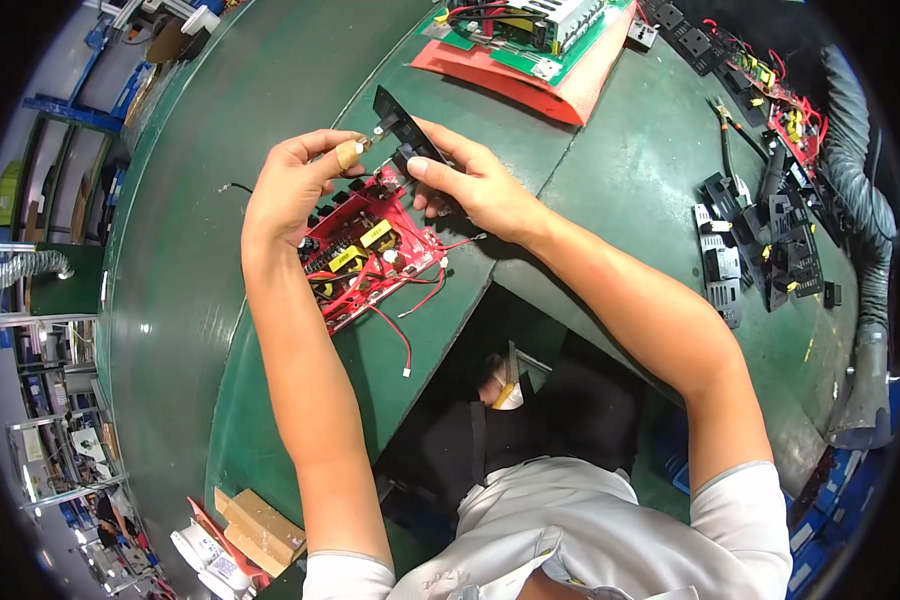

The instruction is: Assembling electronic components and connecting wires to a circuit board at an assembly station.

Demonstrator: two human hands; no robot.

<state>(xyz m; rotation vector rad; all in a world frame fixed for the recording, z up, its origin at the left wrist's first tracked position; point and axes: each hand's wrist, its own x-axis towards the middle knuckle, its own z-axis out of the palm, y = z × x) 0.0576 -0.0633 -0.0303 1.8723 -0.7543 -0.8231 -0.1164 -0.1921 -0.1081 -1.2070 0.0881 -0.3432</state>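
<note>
At upper centre, the right hand (478,188) is gripping a slanting black panel (408,128), the left hand (292,188) pinching a small part (364,144) just leftward.

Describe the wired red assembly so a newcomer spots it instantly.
Start at the big green bench and look between the person's forearms. Just below and left of the held black plate lies the red assembly. Unlike the red parts heaped at the upper right, it sits apart from any pile.

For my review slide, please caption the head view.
Right hand holding a black panel, left hand close beside it, near a red circuit board on a green bench.
</note>
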